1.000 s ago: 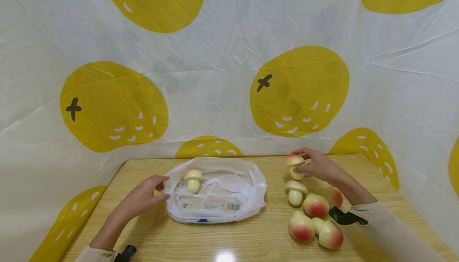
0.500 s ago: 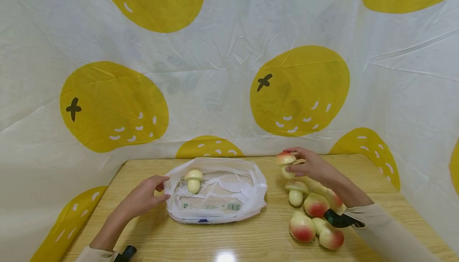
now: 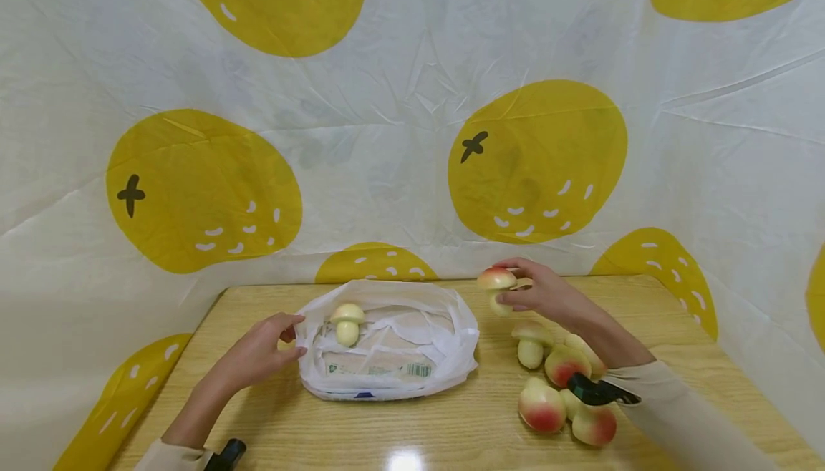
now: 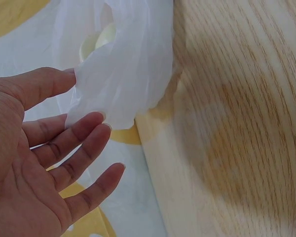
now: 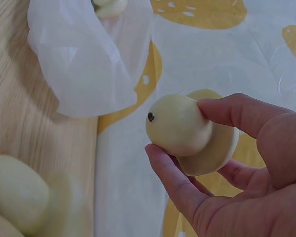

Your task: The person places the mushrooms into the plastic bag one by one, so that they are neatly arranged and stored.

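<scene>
My right hand (image 3: 544, 298) holds a toy mushroom (image 3: 496, 279) with a red-tinted cap above the table, right of the bag. In the right wrist view, thumb and fingers grip the pale toy mushroom (image 5: 180, 126) around its stem and cap; a dark spot marks the stem's end. My left hand (image 3: 261, 349) holds the left rim of a white plastic bag (image 3: 467, 349) lying with its mouth wide. Seen from the left wrist, the fingers stay loosely bent at the plastic bag's edge (image 4: 126, 74). One cream toy mushroom (image 3: 348, 324) lies inside the bag.
Right of the bag, several more toy mushrooms (image 3: 541, 406) lie grouped on the wooden table (image 3: 451, 428), partly under my right forearm. A white curtain (image 3: 387, 192) with yellow fruit prints hangs behind the table's far edge and along the sides.
My right hand has moved left toward the bag and slightly up, carrying the toy mushroom away from the group. My left hand and the bag have stayed put.
</scene>
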A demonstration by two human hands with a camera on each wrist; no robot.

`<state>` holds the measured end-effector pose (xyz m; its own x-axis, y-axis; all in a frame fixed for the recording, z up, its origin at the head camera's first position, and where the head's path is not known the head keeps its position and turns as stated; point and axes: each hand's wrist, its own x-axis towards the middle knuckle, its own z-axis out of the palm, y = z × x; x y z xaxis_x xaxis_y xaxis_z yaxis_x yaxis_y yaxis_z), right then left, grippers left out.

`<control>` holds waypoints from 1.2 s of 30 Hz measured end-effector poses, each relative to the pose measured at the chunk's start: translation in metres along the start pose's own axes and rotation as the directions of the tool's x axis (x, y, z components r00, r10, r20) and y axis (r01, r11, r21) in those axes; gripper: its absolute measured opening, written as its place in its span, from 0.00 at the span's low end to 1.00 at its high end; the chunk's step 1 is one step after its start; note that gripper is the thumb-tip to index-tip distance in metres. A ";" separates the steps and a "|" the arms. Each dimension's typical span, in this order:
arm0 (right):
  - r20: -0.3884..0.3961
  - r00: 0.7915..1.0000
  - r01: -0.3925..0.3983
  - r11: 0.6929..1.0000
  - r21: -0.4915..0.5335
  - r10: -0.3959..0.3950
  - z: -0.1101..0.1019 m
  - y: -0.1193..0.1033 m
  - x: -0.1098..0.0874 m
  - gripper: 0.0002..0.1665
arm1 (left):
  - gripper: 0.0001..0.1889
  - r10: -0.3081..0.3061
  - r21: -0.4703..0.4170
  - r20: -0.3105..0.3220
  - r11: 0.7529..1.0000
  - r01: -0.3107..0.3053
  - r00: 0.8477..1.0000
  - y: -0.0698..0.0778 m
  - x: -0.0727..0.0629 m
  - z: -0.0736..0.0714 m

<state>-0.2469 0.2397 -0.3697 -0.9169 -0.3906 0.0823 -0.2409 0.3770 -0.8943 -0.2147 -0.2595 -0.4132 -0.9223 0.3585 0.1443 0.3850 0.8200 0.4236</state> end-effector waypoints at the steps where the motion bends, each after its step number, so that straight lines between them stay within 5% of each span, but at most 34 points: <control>1: 0.002 1.000 0.000 1.000 0.009 0.000 0.002 -0.001 0.001 0.34 | 0.28 0.000 0.001 0.001 1.000 0.000 1.000 0.000 0.000 0.000; 36: 0.085 0.996 -0.025 0.992 0.122 0.015 0.058 -0.033 0.035 0.34 | 0.28 0.001 0.006 0.022 1.000 -0.001 1.000 0.001 -0.002 -0.002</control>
<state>-0.2526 0.1652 -0.3628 -0.8899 -0.4550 0.0317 -0.1774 0.2813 -0.9431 -0.2123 -0.2606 -0.4113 -0.9210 0.3692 0.1245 0.3861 0.8224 0.4178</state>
